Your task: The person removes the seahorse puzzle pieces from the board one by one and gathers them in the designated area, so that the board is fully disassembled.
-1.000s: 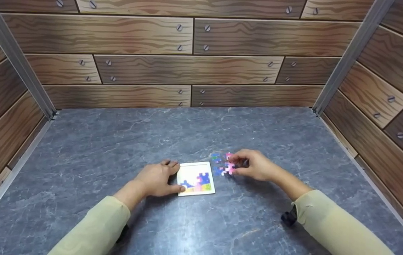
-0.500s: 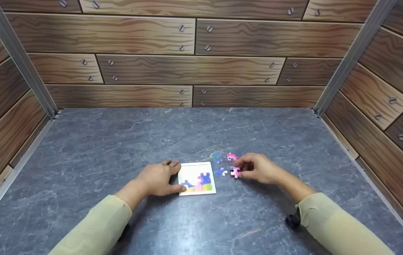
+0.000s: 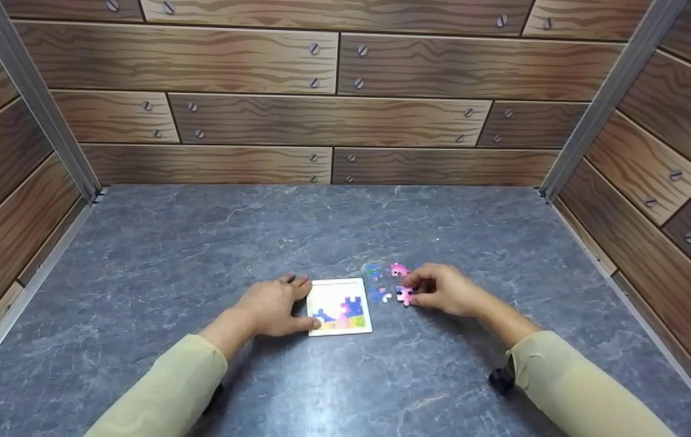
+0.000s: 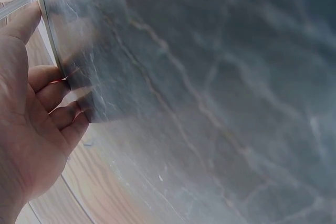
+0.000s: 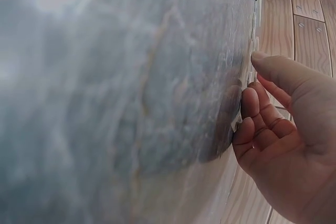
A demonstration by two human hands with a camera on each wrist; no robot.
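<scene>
A square jigsaw puzzle board [image 3: 334, 292] lies on the table, with joined pieces [image 3: 353, 308] filling its lower and right parts. My left hand [image 3: 272, 307] rests along its left side, thumb on the lower left corner and fingertips at the upper left. In the left wrist view, thumb and fingers [image 4: 46, 80] lie at the board's edge. My right hand [image 3: 447, 289] holds a pink puzzle piece [image 3: 405, 295] between thumb and fingers, close over the table. In the right wrist view, that hand [image 5: 286, 108] hides most of the piece.
Loose puzzle pieces lie right of the board: a blue-green one [image 3: 373, 271], a blue and white one [image 3: 379, 295] and a pink one [image 3: 399, 269]. A wood-patterned wall [image 3: 248, 118] stands behind the grey marbled table [image 3: 212, 230], with similar walls at both sides.
My right hand has shifted right and slightly nearer with the pink piece, away from the other loose pieces. My left hand has stayed on the board; the view has shifted slightly.
</scene>
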